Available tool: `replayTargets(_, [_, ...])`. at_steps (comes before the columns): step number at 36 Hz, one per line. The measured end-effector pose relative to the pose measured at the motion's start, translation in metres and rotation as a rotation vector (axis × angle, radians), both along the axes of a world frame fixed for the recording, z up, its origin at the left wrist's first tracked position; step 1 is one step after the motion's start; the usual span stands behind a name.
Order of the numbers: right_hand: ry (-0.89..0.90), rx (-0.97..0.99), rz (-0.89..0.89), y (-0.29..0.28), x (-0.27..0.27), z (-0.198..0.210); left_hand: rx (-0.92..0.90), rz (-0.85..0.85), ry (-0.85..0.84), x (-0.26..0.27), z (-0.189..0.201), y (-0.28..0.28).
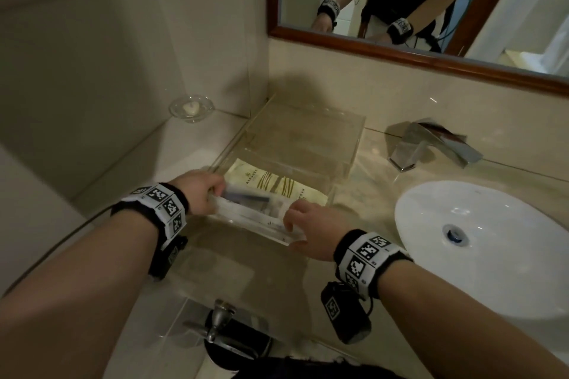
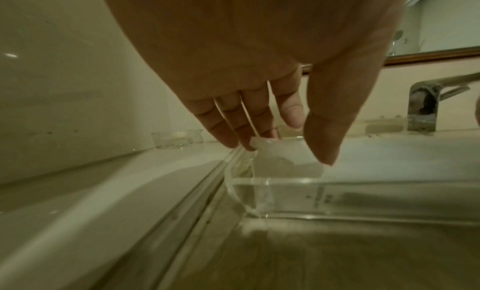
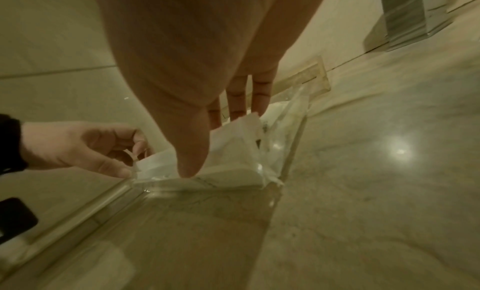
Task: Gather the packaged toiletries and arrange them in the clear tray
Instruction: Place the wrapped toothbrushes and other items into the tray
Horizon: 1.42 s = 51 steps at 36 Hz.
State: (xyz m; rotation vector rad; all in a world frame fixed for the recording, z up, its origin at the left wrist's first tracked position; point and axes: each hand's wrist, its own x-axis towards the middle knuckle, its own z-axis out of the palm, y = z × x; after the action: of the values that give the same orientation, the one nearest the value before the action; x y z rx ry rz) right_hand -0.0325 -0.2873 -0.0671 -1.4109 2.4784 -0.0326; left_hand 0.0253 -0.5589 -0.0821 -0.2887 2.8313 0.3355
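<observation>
- Clear tray, a rectangular acrylic box, open at the top, standing on the marble counter against the tiled wall, to the left of the basin; the tray's near wall appears as a thick transparent bar in the left wrist view
- Contents, rear: a cream sachet printed with olive stripes, lying flat on the tray floor
- Contents, front: a white packet in translucent wrapping, lying along the near wall of the tray; a dark blue item shows just behind it, too blurred for me to identify
- My left hand is at the packet's left end, fingers curled, with the fingertips and thumb pinching the wrapper's edge over the tray's left corner
- My right hand is at the packet's right end, fingers fairly straight and reaching down onto the wrapping, thumb resting on the packet's near edge; it appears to press rather than grip, though the blur leaves this uncertain
- Glass dish holding a small white soap, on the ledge to the left of and behind the tray, well apart from it
- Chrome tap behind the basin; wood-framed mirror on the wall above
</observation>
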Motion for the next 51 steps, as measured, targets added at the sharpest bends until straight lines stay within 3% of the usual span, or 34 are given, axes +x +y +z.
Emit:
replayTargets(7, [-0.066,0.030,-0.076,-0.001,0.002,-0.009,-0.034,-0.091,0.082,0.006,-0.006,-0.001])
replayTargets(14, [-0.165,-0.104,-0.224,-0.002,0.000,-0.021,-0.120,-0.084,0.114,0.007,-0.004,-0.003])
replayTargets(24, [-0.117,-0.080,-0.275,-0.003,0.001,-0.016,-0.150,-0.063,0.002,0.000,0.005,-0.001])
replayTargets(32, [-0.049,-0.036,-0.215,-0.005,0.002,-0.012,-0.215,-0.093,-0.075,-0.001,0.009,0.009])
replayTargets(37, [-0.023,-0.079,-0.203,-0.002,0.002,-0.011,-0.241,-0.046,0.001,-0.004,0.013,0.018])
replayTargets(41, [-0.053,-0.171,-0.259,0.003,-0.001,-0.010,-0.133,-0.020,0.041,-0.015,0.023,0.038])
replayTargets(51, [-0.060,-0.397,-0.550,0.065,-0.032,-0.009,-0.023,-0.267,0.086,-0.079,0.041,0.134])
